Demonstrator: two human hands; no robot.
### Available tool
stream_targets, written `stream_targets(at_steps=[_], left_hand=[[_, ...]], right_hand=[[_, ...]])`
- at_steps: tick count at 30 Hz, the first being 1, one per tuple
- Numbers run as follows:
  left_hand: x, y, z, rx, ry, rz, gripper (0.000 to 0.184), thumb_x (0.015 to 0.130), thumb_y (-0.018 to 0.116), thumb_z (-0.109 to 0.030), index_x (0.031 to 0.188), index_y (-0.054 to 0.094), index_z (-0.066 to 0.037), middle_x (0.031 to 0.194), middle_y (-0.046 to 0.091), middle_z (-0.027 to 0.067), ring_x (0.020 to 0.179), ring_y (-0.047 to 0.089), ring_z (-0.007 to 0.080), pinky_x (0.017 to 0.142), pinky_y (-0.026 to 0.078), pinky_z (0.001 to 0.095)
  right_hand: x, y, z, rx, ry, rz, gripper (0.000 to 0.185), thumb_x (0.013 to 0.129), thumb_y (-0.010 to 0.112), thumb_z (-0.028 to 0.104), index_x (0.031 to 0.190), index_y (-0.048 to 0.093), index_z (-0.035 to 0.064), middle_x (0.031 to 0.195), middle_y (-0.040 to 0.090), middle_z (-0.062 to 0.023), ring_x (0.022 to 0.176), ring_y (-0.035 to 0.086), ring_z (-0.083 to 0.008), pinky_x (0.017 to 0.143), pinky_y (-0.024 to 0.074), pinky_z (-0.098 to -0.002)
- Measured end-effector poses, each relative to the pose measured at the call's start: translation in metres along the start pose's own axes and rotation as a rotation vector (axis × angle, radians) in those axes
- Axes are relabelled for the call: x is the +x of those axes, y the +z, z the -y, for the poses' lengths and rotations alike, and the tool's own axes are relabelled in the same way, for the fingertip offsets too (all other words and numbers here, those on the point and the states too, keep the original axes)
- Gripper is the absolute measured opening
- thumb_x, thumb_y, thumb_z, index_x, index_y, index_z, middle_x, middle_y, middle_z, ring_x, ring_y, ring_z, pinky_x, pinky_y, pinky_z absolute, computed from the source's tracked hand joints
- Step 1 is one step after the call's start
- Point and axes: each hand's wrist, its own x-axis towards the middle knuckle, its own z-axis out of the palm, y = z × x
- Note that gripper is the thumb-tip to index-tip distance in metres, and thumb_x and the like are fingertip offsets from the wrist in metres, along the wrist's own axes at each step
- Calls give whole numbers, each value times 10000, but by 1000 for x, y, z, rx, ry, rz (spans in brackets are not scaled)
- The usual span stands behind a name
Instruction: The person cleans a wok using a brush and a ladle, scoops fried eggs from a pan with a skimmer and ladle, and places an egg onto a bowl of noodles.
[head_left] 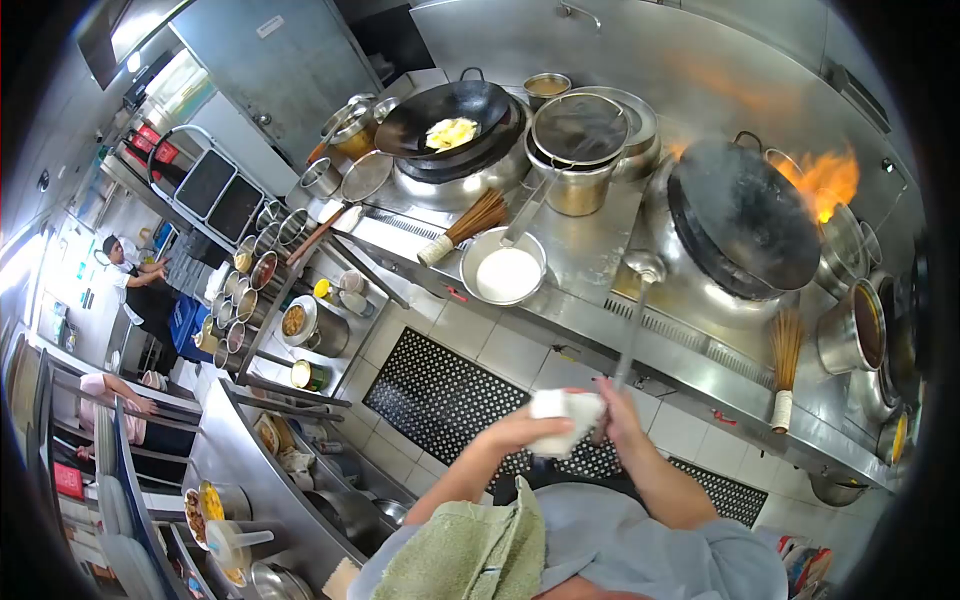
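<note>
Here, right fingers grip ladle

From here I see a white bundle at five o'clock, a silver ladle at three, a green towel and grey shirt at six, a black mat with pale dots at seven, yellow-and-white food in a black wok near twelve, orange flames at two.

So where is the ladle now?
In the head view, right of centre: the ladle is in the right hand, its bowl left of the smoking wok.
</note>
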Motion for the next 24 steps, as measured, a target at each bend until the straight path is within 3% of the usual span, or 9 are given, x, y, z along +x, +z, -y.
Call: stream_targets(at_steps=[2, 6, 12, 13, 17, 19, 22, 23, 24], left_hand=[[-35, -48, 22, -125, -40, -225, 483, 819, 702, -255, 1209, 541, -20, 1052, 628, 75, 918, 602, 153, 762, 510, 302], [-50, -98, 49, -15, -188, -460, 409, 805, 709, -249, 1124, 582, -25, 951, 641, 48, 800, 609, 141, 689, 517, 308], [21, -117, 105, 197, -352, -546, 356, 792, 707, -284, 1019, 609, -28, 830, 634, 49, 665, 595, 153, 608, 501, 313], [26, -109, 101, 159, -360, -537, 324, 814, 687, -267, 1016, 609, -27, 831, 637, 53, 683, 607, 155, 612, 505, 307], [12, -82, 71, 19, -145, -550, 282, 839, 660, -225, 1033, 598, -30, 853, 638, 52, 721, 626, 156, 622, 511, 298], [-5, -106, 68, -53, -251, -525, 350, 836, 665, -215, 1111, 554, -31, 925, 627, 48, 779, 611, 158, 687, 508, 298], [-38, -164, 75, 2, -334, -695, 319, 796, 676, -222, 1033, 594, -25, 890, 638, 63, 764, 618, 170, 664, 504, 314], [-50, -186, 73, 65, -382, -754, 316, 778, 678, -229, 1006, 605, -22, 874, 640, 74, 753, 622, 178, 660, 508, 329], [-66, -222, 89, 115, -354, -763, 326, 755, 688, -235, 1005, 620, -37, 911, 649, 76, 785, 621, 180, 691, 501, 326]], right_hand=[[-44, -6, 43, -218, -102, -158, 296, 859, 671, 300, 917, 500, 64, 526, 412, 34, 404, 402, -75, 355, 332, -236], [-77, -51, 63, -256, -104, -102, 241, 880, 639, 230, 942, 481, 60, 529, 393, 33, 389, 386, -70, 352, 327, -223], [-61, -71, 62, -607, -218, -198, 236, 874, 619, 253, 946, 535, 45, 532, 430, 25, 392, 396, -80, 342, 304, -254], [-57, -62, 66, -527, -193, -181, 223, 866, 622, 224, 960, 531, 43, 543, 436, 25, 410, 404, -80, 358, 320, -251], [-27, -64, 34, -616, -156, -184, 235, 873, 622, 202, 991, 511, 32, 578, 468, -6, 433, 452, -88, 374, 368, -247], [-30, -56, 28, -587, -154, -212, 251, 871, 630, 213, 996, 509, 31, 589, 473, -10, 441, 457, -91, 382, 372, -249], [-19, -32, 19, -607, -279, -367, 311, 859, 659, 247, 1018, 501, 31, 636, 489, -19, 459, 466, -108, 386, 371, -263], [-16, -35, 24, -863, -368, -400, 334, 840, 684, 246, 1016, 514, 19, 716, 509, -45, 588, 520, -135, 479, 424, -276], [-5, -44, 20, -1068, -636, -502, 338, 821, 699, 220, 1022, 534, 5, 812, 529, -78, 760, 544, -159, 616, 459, -293]])
